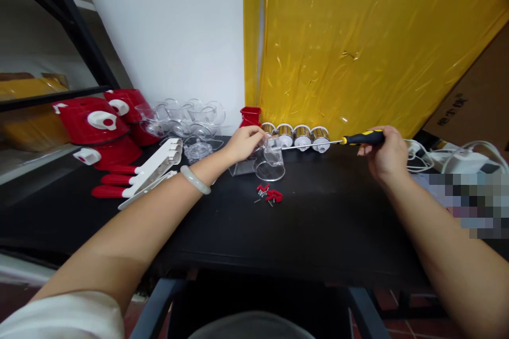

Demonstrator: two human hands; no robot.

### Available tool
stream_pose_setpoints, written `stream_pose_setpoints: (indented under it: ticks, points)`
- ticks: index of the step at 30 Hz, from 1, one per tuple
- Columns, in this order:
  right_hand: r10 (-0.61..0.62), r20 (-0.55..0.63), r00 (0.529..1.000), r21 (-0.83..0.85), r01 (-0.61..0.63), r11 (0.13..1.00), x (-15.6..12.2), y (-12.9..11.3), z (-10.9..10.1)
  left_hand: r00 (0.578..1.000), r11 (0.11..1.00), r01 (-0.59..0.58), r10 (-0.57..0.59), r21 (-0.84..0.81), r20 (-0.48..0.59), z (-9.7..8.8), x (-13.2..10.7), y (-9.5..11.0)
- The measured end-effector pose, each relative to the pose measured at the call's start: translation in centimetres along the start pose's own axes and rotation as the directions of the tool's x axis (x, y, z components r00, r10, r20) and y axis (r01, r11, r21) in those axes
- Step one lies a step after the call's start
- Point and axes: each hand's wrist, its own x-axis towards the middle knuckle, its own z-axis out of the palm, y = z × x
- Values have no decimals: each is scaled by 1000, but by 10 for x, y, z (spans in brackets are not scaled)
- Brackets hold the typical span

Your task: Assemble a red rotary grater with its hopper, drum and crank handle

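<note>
My left hand (244, 143) grips a clear plastic housing (267, 163) that rests on the black table (318, 228). A pale bangle sits on that wrist. My right hand (385, 154) is closed on the yellow-and-black handle of a screwdriver (350, 140). Its long shaft runs left and its tip meets the top of the clear housing. A small pile of red pieces and screws (269, 195) lies just in front of the housing.
Several metal drums with white ends (302, 136) line the yellow sheet at the back. A red part (250, 116), clear hoppers (191, 116), red housings (95, 122) and white-and-red handles (147, 169) fill the left. White cables (457, 159) lie at the right.
</note>
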Motion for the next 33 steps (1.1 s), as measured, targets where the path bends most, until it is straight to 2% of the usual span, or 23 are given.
stream_pose_setpoints:
  ticks: [10, 25, 28, 33]
  points:
    - [1, -4, 1000, 12, -1, 1000, 0, 0, 0, 1000, 1000, -15, 15, 16, -2, -1, 0, 0]
    - [38, -11, 999, 30, -37, 999, 5, 2, -5, 1000, 999, 14, -14, -44, 7, 1, -1, 0]
    - [52, -43, 998, 41, -50, 998, 6, 3, -6, 1000, 999, 21, -21, -35, 6, 1, -1, 1]
    - [61, -60, 996, -32, -63, 998, 6, 7, -8, 1000, 999, 19, -19, -38, 6, 1, -2, 2]
